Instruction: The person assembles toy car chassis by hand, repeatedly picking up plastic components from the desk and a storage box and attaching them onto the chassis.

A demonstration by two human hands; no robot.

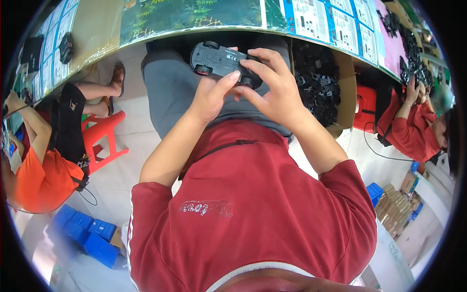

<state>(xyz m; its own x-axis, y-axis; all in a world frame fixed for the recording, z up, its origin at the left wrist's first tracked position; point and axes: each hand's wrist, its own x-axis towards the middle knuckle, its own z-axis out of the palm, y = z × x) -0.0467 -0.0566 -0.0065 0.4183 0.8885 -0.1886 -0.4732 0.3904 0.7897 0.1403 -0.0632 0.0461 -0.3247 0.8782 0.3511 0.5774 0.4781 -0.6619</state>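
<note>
A black toy car (217,59) lies upside down in my hands over my lap, just below the table edge. Its flat underside faces up, with wheels showing at the corners. My left hand (213,93) grips it from the near side, thumb pressed on the chassis and the other fingers mostly hidden beneath. My right hand (276,82) wraps round the car's right end, fingers bent over the far edge and thumb at the near wheel.
A table (194,19) covered with printed sheets runs along the far side. Right of my legs stands a cardboard box (346,92) of black parts (318,90). Co-workers sit at left and right; a red stool (104,138) and blue bins (90,233) are at left.
</note>
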